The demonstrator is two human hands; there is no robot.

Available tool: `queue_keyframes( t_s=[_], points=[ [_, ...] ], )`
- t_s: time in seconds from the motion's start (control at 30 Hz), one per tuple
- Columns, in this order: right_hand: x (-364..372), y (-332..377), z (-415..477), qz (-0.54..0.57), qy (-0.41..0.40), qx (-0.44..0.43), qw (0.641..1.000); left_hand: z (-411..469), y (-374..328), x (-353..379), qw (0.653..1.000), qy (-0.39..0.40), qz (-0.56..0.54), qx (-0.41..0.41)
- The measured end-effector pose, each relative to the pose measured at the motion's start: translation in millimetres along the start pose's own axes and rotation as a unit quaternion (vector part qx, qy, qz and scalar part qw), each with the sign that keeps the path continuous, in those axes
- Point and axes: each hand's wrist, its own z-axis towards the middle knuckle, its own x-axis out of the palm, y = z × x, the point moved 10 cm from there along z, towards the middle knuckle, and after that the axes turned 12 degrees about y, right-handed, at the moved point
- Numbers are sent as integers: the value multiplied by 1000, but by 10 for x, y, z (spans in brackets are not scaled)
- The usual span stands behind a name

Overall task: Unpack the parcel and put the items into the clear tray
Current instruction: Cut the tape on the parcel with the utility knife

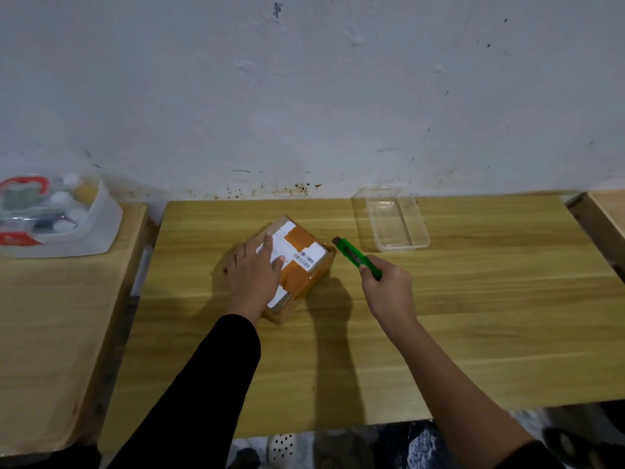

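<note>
A small cardboard parcel (304,262), wrapped in brown tape with white shipping labels, lies on the wooden table (439,316) near its middle. My left hand (253,272) rests flat on the parcel's top left part, fingers straight. To the right of the parcel, my right hand (389,289) grips a green utility knife (355,257), whose tip points up-left and sits just beside the parcel's right corner. The clear tray (392,225) stands empty at the back right of the table, close to the wall.
A second wooden table (50,316) on the left carries a white plastic bin (98,225) holding bottles and a red-trimmed item. Another table edge (605,211) shows at the far right. A wall rises right behind the tables.
</note>
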Motion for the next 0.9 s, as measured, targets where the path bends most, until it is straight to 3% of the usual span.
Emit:
queue_keyframes(
  t_s=[0.1,0.2,0.5,0.7,0.9],
  points=[
    [4,7,-55,-3,6,-3,1000,-115,68,-2,994,-3,-63,-88],
    [23,-20,-117,-11,12,-3,1000,-319,84,47,990,-13,-76,-120],
    [34,-99,-286,-38,24,-8,999,-758,-21,402,969,-29,-233,-82],
    [64,-136,-354,-43,37,-16,998,-745,-36,572,933,-20,-355,-49],
    [48,-90,-332,-35,31,-27,999,-699,-54,538,925,-25,-379,-34]
  ],
)
